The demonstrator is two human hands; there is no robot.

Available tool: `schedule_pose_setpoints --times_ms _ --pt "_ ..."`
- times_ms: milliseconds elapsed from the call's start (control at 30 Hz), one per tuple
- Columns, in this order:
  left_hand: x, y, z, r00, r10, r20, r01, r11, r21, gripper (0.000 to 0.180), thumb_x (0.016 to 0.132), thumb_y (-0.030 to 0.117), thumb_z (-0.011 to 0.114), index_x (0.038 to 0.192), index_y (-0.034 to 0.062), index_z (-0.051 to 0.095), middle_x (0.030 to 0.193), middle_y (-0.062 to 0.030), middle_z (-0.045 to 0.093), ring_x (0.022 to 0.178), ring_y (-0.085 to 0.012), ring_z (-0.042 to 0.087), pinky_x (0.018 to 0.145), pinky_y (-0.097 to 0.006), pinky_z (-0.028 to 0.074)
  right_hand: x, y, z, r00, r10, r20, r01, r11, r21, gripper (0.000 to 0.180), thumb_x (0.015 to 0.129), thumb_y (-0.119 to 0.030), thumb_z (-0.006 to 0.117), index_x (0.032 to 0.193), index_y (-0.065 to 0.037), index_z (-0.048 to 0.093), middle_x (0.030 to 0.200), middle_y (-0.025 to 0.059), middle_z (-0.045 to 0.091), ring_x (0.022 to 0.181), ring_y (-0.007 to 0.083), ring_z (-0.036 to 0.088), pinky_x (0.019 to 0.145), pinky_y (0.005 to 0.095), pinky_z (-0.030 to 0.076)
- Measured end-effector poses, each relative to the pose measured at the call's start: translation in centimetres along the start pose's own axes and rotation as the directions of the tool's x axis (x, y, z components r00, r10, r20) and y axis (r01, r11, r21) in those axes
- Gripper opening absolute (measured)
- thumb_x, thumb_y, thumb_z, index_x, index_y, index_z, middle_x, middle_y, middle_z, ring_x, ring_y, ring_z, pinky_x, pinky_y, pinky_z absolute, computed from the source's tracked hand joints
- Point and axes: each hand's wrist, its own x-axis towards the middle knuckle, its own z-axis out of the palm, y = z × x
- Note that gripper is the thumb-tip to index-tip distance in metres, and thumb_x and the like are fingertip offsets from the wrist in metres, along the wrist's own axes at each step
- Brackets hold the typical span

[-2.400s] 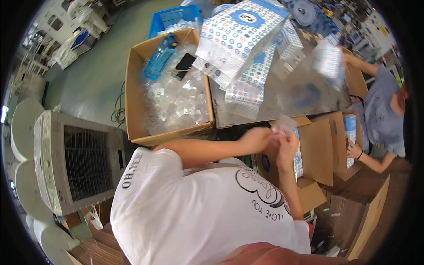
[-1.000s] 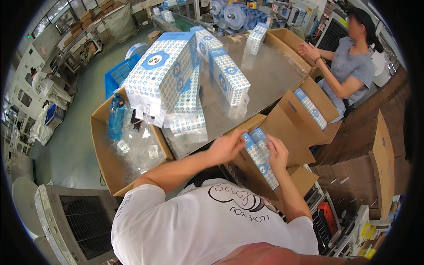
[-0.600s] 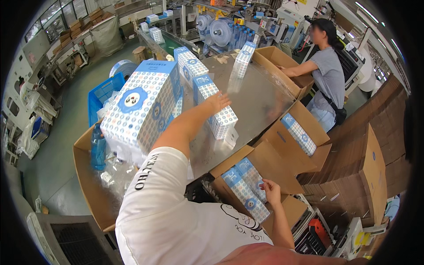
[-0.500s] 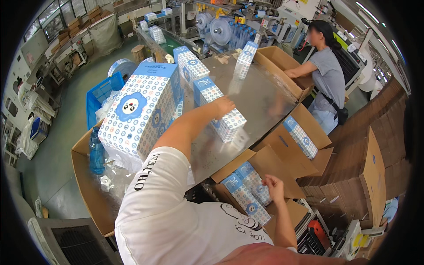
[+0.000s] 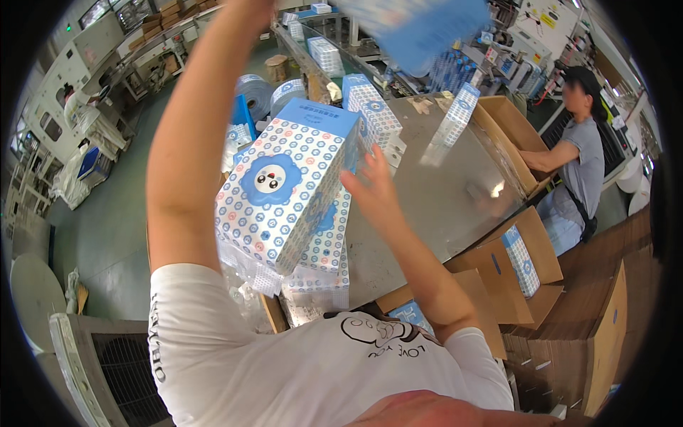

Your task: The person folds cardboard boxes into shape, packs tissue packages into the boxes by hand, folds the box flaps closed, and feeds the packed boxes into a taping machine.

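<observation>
My left arm is raised past the top edge, so only the base of my left hand (image 5: pixel 247 8) shows and its fingers are out of view. Close to the camera, a blurred blue-and-white pack (image 5: pixel 427 32) hangs in the air at the top; what holds it is hidden. My right hand (image 5: pixel 373 186) is open over the metal table (image 5: pixel 441 206), fingers apart and nothing in them. Beside it stands a large blue-and-white patterned pack (image 5: pixel 284 178) with a cartoon face, resting on other packs. Just beyond my fingertips is a smaller patterned pack (image 5: pixel 370 107).
One slim pack (image 5: pixel 457 114) stands at the table's far side. Open cartons line the right edge, one carton (image 5: pixel 491 263) with a pack inside. A co-worker (image 5: pixel 580 153) reaches into the far carton (image 5: pixel 509 135). Stacked flat cardboard (image 5: pixel 569 349) is at the right; machinery lies beyond.
My left hand has left the pack on the table and swung up and left. That pack's place is bare; a pack now hangs overhead. My right hand has moved from the near carton to the table.
</observation>
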Motion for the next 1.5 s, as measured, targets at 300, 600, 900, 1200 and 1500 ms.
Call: schedule_pose_setpoints --times_ms 300,600,900,1200,1500 --pt "-27.6 -3.6 -18.0 0.809 -0.417 -0.415 0.159 0.834 -0.528 0.056 0.096 0.036 0.035 0.138 0.0004 0.039 0.135 -0.0168 0.05 0.117 -0.0315 0.054 0.099 -0.044 0.046 2.7 0.9 2.8 0.894 0.379 0.237 -0.415 0.901 0.126 0.086 0.079 -0.043 0.07 0.145 -0.012 0.024 0.133 0.0126 0.049 0.118 0.0268 0.051 0.092 0.0484 0.042" --pt "-30.4 -4.3 -7.9 0.742 -0.67 -0.012 0.221 0.262 -0.94 0.055 0.093 0.033 0.04 0.139 0.0029 0.04 0.136 -0.0157 0.05 0.119 -0.028 0.054 0.098 -0.042 0.047 -5.1 0.6 -4.6 0.866 0.323 0.383 -0.5 0.512 0.698 0.065 0.08 -0.025 0.063 0.134 0.003 0.041 0.126 0.0224 0.056 0.112 0.0339 0.059 0.096 0.0453 0.049" --pt "-18.6 5.6 7.4 0.749 -0.275 0.602 0.659 0.217 -0.721 0.05 0.091 0.037 0.047 0.125 0.0019 0.054 0.12 -0.0139 0.061 0.109 -0.0268 0.059 0.091 -0.038 0.049 -33.3 -11.9 -33.9 0.382 -0.067 -0.922 0.357 0.931 0.08 0.056 0.084 -0.035 0.054 0.123 0.005 0.049 0.109 0.0211 0.06 0.1 0.0327 0.059 0.086 0.0432 0.049" --pt "-48.0 13.8 39.4 0.002 0.27 0.963 -0.494 0.837 -0.234 0.064 0.061 0.024 0.078 0.109 -0.004 0.046 0.096 -0.0195 0.057 0.076 -0.0321 0.065 0.061 -0.042 0.053 -54.9 -21.4 -32.6 -0.141 -0.693 -0.707 0.019 0.712 -0.702 0.048 0.081 -0.012 0.06 0.122 0.009 0.046 0.114 0.0195 0.056 0.102 0.0274 0.058 0.087 0.039 0.049" --pt "-63.5 8.1 41.0 -0.19 -0.022 0.982 -0.378 0.925 -0.052 0.08 0.072 0.032 0.072 0.138 -0.0001 0.037 0.137 -0.0256 0.04 0.124 -0.0395 0.044 0.102 -0.06 0.033 -39.9 -5.6 -27.6 0.928 -0.271 -0.256 -0.122 0.428 -0.895 0.084 0.055 -0.014 0.075 0.135 -0.022 0.052 0.119 0.0206 0.051 0.108 0.0359 0.05 0.091 0.0448 0.043"
